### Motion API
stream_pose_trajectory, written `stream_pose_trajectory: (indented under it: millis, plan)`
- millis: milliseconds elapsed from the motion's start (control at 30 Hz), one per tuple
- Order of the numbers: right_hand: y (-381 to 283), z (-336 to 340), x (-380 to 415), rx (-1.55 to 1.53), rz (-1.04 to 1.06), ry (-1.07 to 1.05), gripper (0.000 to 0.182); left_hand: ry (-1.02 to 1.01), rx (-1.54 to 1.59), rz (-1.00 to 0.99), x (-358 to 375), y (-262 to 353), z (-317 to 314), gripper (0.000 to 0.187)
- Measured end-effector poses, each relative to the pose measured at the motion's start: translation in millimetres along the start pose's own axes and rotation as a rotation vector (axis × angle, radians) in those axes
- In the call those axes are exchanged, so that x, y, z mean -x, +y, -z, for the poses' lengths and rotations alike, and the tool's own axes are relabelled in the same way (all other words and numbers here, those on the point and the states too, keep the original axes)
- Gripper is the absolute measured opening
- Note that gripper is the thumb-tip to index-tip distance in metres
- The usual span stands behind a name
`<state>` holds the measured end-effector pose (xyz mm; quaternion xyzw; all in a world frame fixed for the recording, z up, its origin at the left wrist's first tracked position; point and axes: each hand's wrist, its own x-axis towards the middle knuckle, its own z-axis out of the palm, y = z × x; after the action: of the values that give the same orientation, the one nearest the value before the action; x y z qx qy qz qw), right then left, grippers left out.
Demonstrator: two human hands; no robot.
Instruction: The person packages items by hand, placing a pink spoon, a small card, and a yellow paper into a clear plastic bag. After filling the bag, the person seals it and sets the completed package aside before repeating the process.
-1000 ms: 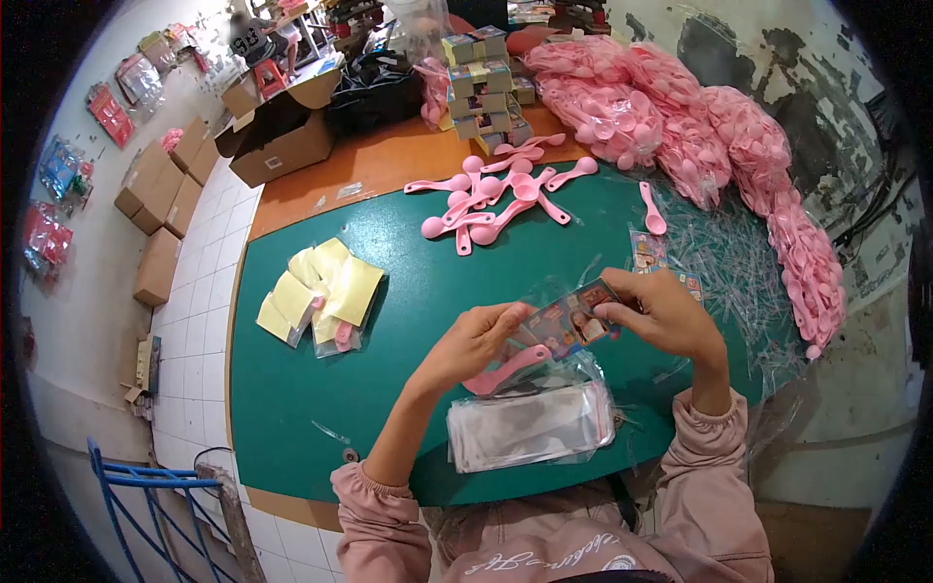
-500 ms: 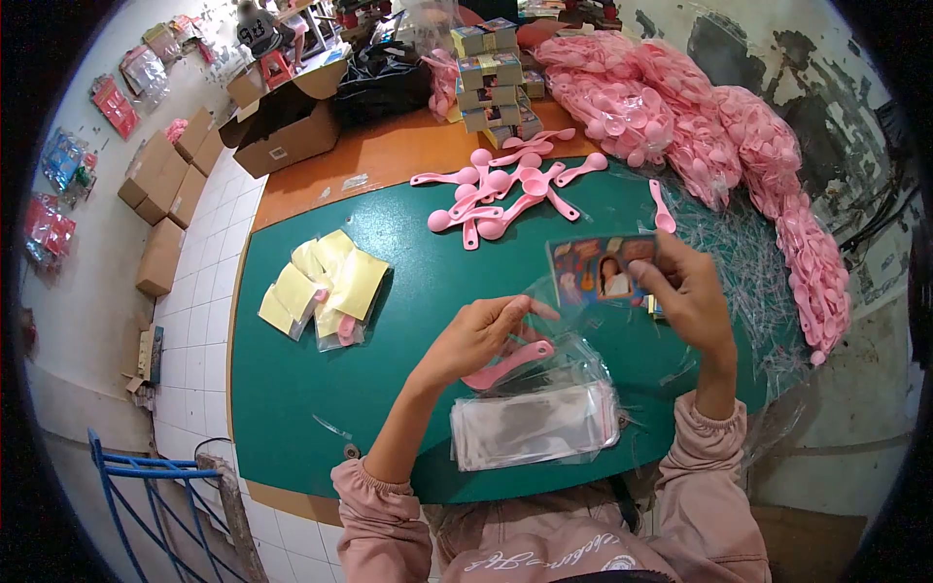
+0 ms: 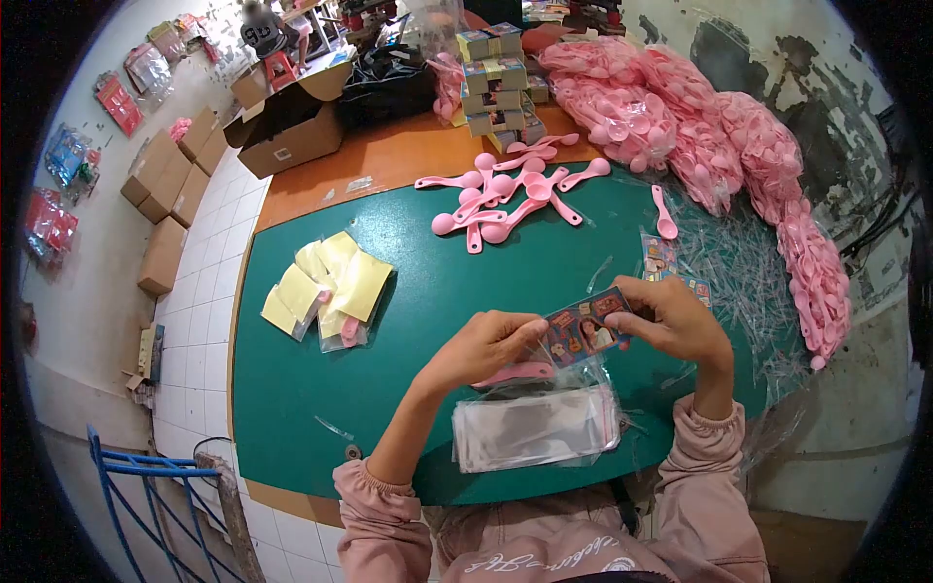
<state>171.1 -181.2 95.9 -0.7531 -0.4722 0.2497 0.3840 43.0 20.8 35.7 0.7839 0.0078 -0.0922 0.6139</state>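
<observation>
My right hand pinches the right end of a colourful printed card, thumb on its face. My left hand is closed at the card's left end, where clear film of a plastic bag shows; how far the card lies inside the bag is hard to see. Below my left fingers lies a pink spoon, partly hidden by the hand and card. Just under it is a stack of clear plastic bags. More printed cards lie behind my right hand.
Pink spoons are piled at the back of the green table. Filled packets with yellow backs lie left. Bundled card stacks, bagged spoons and plastic scraps stand beyond. A person sits far back.
My right hand has brought the card down and left to my left hand, tilting it. More printed cards on the table have come into view behind the right hand.
</observation>
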Motion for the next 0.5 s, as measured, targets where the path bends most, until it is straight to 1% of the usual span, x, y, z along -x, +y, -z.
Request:
stream_pose_trajectory:
  millis: [33,67,133,200,233,267,300,333,400,467,500]
  plan:
    - [1,0,-1,-0.06,-0.047,-0.03,0.019,0.001,0.0,0.0,0,0,0,0.04]
    - [0,-2,-2,-0.061,-0.047,-0.03,0.019,-0.019,-0.055,-0.002,0,0,1,0.04]
    - [-4,-10,-6,0.116,0.047,-0.025,0.023,-0.042,-0.109,-0.005,0,3,2,0.039]
    - [3,-19,-9,0.107,0.071,-0.058,0.023,-0.086,-0.212,0.093,2,9,5,0.038]
    - [6,-23,-11,0.096,0.092,-0.093,0.024,-0.084,-0.213,0.094,3,9,4,0.038]
    - [6,-22,-12,0.16,0.13,-0.104,0.025,-0.039,-0.205,0.023,3,8,1,0.036]
    - [8,-22,-12,0.161,0.132,-0.103,0.025,0.008,-0.196,-0.05,4,7,0,0.034]
    - [11,-21,-12,0.188,0.162,-0.139,0.025,0.01,-0.197,-0.051,5,7,0,0.034]
    - [11,-17,-11,0.217,0.199,-0.174,0.025,-0.092,-0.286,-0.163,7,10,1,0.04]
    - [6,-12,-9,0.18,0.085,-0.135,0.025,-0.115,-0.326,-0.162,12,17,7,0.043]
    - [10,-16,-9,0.182,0.088,-0.135,0.025,-0.144,-0.363,-0.16,13,19,9,0.048]
